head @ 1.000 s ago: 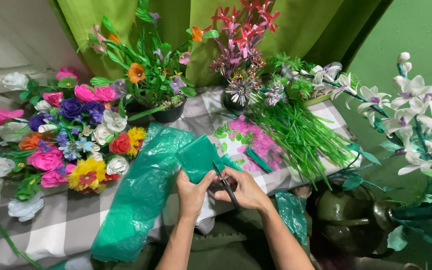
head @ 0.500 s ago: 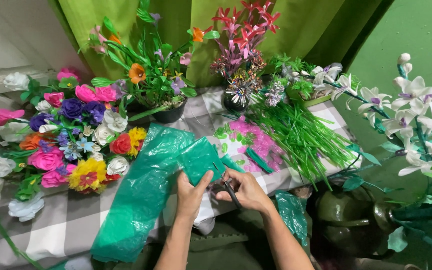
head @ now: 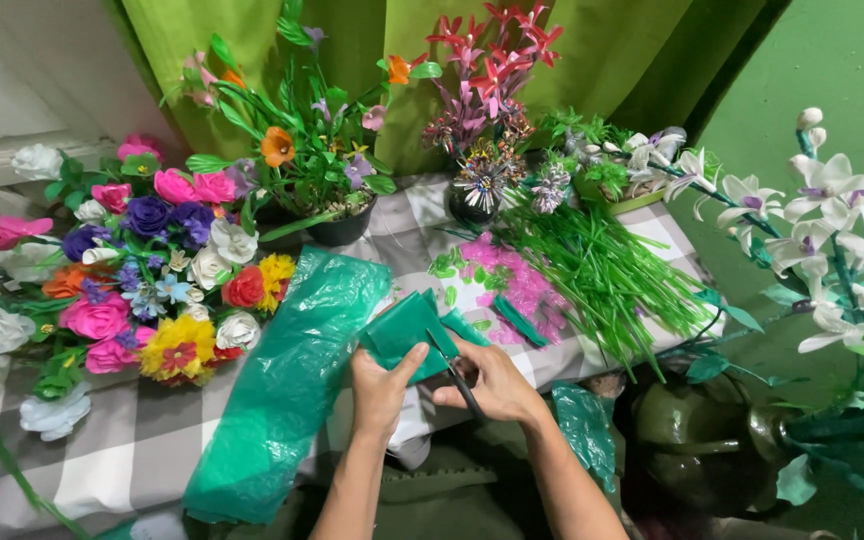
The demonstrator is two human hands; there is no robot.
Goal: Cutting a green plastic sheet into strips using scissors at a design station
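The person's left hand (head: 382,385) was closed on a folded piece of green plastic (head: 404,335), thumb on top, holding it up just above the table edge. The right hand (head: 492,385) was wrapped around a pair of scissors (head: 452,368), and the thin blades were a little open and biting into the fold. To cut it well, I think the fold should be held tight and flat, with fingers away from the blades, and the snips should be slow and small.

The plastic looked thin, shiny and crinkly. A long green plastic bag (head: 282,400) lay spread on the checked tablecloth (head: 102,470), touching the folded piece. A bunch of bright paper-like flowers (head: 152,290) sat at the left. Skinny green strips (head: 602,270) lay at the right, near fluffy pink bits (head: 517,285).
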